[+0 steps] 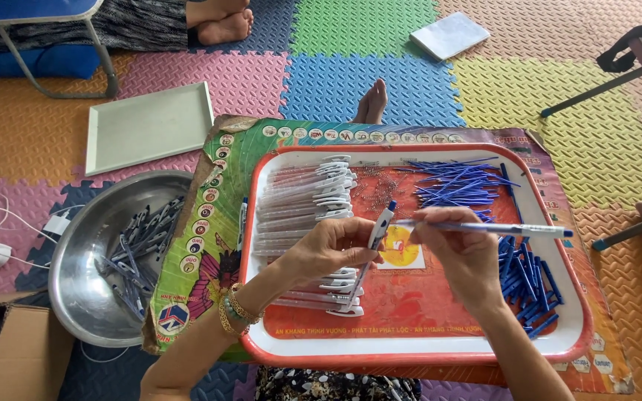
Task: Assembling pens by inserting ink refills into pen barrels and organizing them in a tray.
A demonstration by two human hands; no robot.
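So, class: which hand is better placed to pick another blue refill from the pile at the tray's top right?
Probably the right hand: it is nearer the blue refills, though it holds a pen. The left hand holds a white cap by the barrels.

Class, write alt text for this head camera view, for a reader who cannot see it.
Two bare hands work over a red-rimmed tray: the left hand holds a clear pen barrel, the right hand a blue-tipped refill. The tray holds rows of barrels and loose blue refills; a metal bowl sits at left.
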